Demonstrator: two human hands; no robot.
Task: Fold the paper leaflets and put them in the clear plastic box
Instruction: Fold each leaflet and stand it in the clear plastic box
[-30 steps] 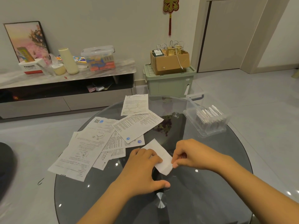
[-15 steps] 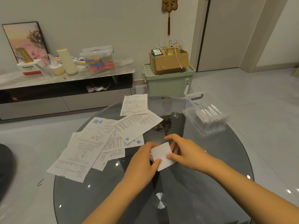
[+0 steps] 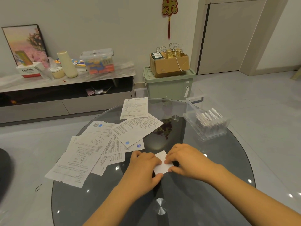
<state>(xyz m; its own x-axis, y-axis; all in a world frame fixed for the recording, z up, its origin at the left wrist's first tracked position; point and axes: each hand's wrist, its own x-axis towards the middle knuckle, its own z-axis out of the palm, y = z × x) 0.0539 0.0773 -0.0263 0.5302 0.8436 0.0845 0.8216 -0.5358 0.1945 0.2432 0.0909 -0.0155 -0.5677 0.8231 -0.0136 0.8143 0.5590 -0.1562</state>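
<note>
now both hands pinch the folded leaflet (image 3: 161, 163) on the table (image 3: 203, 201): left hand (image 3: 143, 167) w/ fingers on its left edge, right hand (image 3: 185, 160) on its right. box (image 3: 206, 124) beyond right hand, flat leaflets (image 3: 97, 144) beyond left.

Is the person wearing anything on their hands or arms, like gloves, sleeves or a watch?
Nothing that shows. The left hand and right hand are bare, with no gloves, and no rings visible on the fingers. Both forearms are uncovered to the picture's edge: no sleeves, watch or bracelet in view.
</note>
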